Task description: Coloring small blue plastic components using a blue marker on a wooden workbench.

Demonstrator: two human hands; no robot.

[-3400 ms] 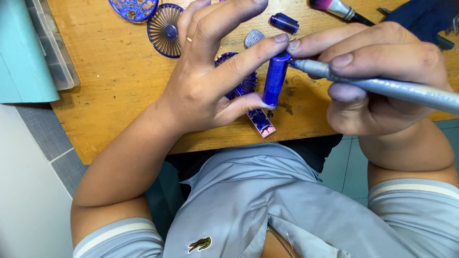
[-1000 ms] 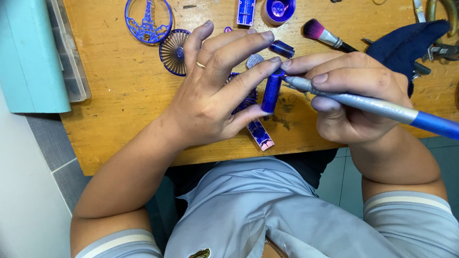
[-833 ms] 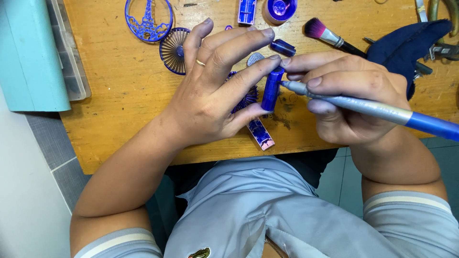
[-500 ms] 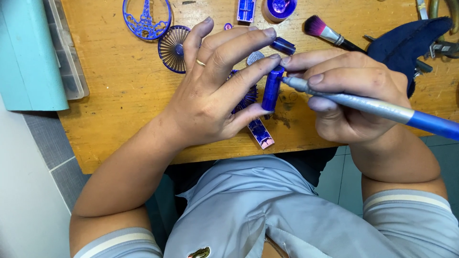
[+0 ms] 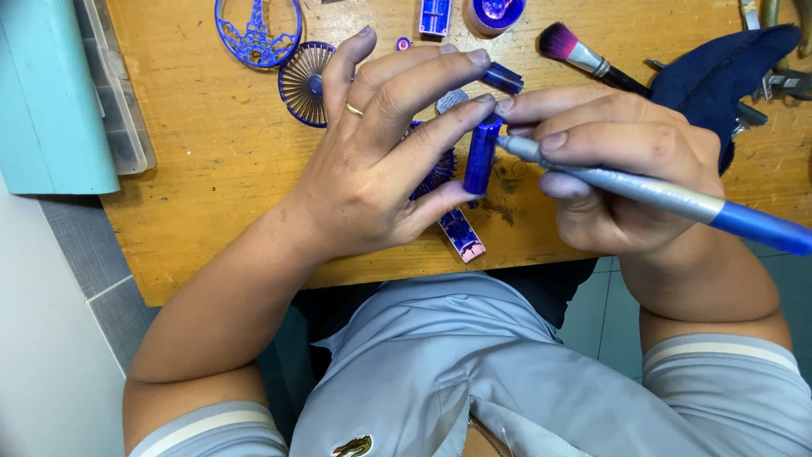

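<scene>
**Blue cylinder held upright between two hands at the bench edge**

The left hand (image 5: pixel 372 169) is partly curled; its thumb and fingertips pinch a small blue cylinder (image 5: pixel 482 155), thumb under the lower end, index and middle fingers at the top. The cylinder stands nearly upright, just above the wooden bench (image 5: pixel 203 169), near the centre of the view. A ring sits on one finger of this hand.

The right hand (image 5: pixel 626 169), at 3 o'clock from the cylinder, is closed in a pen grip around a grey-and-blue handled tool (image 5: pixel 677 199). The tool's tip meets the cylinder's upper side; the exact contact point is too small to tell.

On the bench at 6 o'clock from the cylinder lies a flat blue rectangular piece (image 5: pixel 461 234), close to the edge. At 10 o'clock rests a blue fan-shaped filigree piece (image 5: pixel 306 83), and beyond it a blue oval openwork piece (image 5: pixel 256 34). At 1 o'clock lies a pink-tipped brush (image 5: pixel 584 55), with a dark blue cloth (image 5: pixel 719 63) at 2 o'clock. A teal box (image 5: pixel 51 93) occupies 9 o'clock.
</scene>
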